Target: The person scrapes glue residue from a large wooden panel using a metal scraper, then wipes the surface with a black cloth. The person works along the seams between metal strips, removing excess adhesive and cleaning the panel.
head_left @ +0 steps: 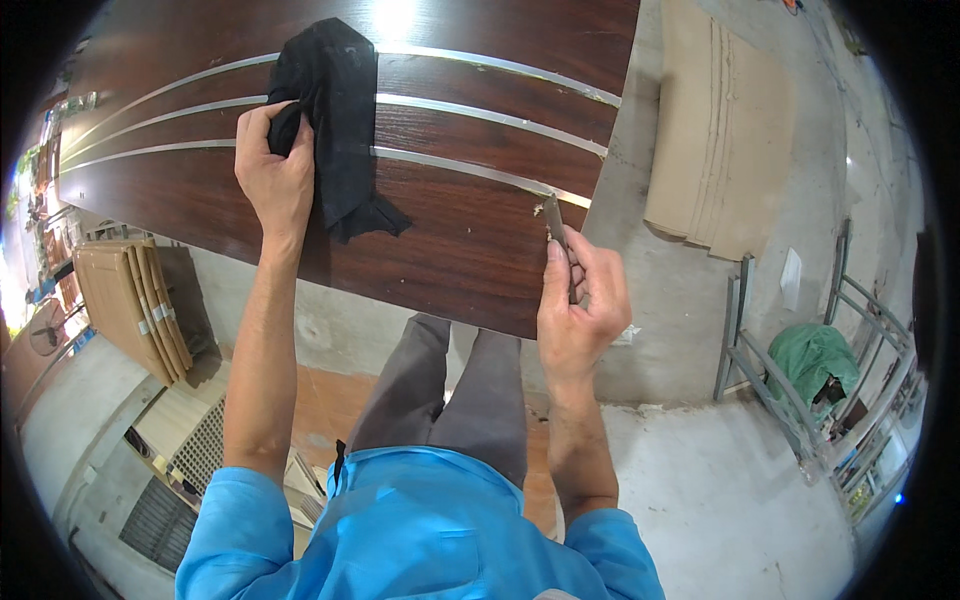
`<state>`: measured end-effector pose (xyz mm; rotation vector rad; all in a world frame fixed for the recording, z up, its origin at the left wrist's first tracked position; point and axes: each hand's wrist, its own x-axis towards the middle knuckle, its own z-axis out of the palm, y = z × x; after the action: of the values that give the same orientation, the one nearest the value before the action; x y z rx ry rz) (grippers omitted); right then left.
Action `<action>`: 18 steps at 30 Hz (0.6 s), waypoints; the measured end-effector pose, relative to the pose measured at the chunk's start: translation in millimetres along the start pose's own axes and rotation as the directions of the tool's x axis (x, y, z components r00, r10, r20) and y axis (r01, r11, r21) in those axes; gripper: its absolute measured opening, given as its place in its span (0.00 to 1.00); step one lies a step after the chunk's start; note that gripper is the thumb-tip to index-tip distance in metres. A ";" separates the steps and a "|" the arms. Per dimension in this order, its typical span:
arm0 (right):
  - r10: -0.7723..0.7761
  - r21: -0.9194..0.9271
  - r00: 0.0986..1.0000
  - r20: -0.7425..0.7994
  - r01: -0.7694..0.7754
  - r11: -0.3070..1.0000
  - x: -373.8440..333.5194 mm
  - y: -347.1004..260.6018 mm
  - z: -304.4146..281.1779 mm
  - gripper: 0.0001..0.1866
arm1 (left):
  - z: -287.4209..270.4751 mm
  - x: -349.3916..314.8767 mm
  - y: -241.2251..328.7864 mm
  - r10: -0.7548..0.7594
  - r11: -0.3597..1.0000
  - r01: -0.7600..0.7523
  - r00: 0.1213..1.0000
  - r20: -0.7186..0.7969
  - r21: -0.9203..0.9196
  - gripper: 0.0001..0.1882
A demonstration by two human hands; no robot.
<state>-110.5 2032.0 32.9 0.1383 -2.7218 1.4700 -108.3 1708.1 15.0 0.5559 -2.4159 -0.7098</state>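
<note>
A dark brown wood-grain panel [450, 250] lies before me, with three shiny metal strips [490, 115] running across it. Bunched in the fingers of my left hand [275, 180] is a black cloth [345, 120], which drapes over the strips left of the middle. My right hand [588, 295], at the panel's right end, grips a thin flat metal blade [555, 222] between thumb and fingers. The blade's tip meets the nearest strip close to its right end. Small pale crumbs [538, 210] lie beside the tip.
Flat brown cardboard sheets [720, 130] lie on the floor beyond the panel's right edge. Folded cardboard [130, 305] leans at the left. A metal frame [740, 340] with a green cloth bundle [815, 365] stands at the right. Small crumbs dot the panel.
</note>
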 end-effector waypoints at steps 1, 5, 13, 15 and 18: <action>0.023 -0.007 1.000 -0.017 -0.023 1.000 -1.8 -0.6 0.8 0.12 | 0.2 -2.9 -1.5 -0.020 1.000 0.020 1.000 -0.015 -0.008 0.09; -0.014 -0.050 0.999 -0.040 0.012 0.999 -2.2 -0.5 0.7 0.12 | 3.3 -2.8 1.6 -0.035 0.999 0.034 0.999 -0.032 -0.038 0.09; 0.126 -0.008 0.990 -0.070 -0.127 0.992 0.3 5.9 -1.1 0.14 | 3.9 -1.1 1.2 -0.035 0.998 0.033 0.999 -0.036 -0.056 0.09; 0.122 0.114 0.990 -0.076 -0.113 0.987 1.0 8.3 -5.1 0.12 | 3.3 -1.3 0.4 -0.025 0.999 0.023 0.999 -0.037 -0.049 0.09; 0.204 0.185 0.977 0.064 -0.212 0.959 5.5 11.8 -14.3 0.08 | 3.1 -0.8 0.2 -0.046 0.998 0.045 0.998 -0.030 -0.055 0.09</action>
<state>-117.2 2050.0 31.5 -0.1158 -2.6936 1.8039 -109.6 1709.7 12.6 0.5972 -2.3550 -0.7778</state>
